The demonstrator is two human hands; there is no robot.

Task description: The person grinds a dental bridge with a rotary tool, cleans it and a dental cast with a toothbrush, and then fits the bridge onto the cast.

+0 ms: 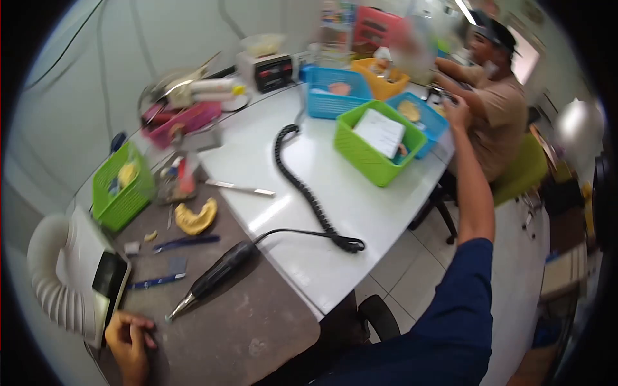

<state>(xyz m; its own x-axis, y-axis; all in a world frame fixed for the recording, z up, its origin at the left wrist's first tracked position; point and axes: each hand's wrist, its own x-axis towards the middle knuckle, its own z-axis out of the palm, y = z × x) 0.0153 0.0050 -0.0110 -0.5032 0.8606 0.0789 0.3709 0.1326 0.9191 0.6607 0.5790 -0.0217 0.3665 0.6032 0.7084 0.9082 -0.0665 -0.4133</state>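
My left hand rests at the lower left on the brown mat, beside the white suction box. Its fingers are loosely bent and apart, with nothing in them. Far out to the right reaches my right hand, closed at a small dark and metal object over the blue basket; blur hides its kind. A black handpiece with a metal tip lies on the mat. Near it are a yellow dental cast, a dark blue-handled tool and a blue toothbrush-like tool.
A seated person works close to my right hand. A green basket with paper, another blue basket and an orange basket stand on the white table. The coiled cord crosses it. A green basket stands left.
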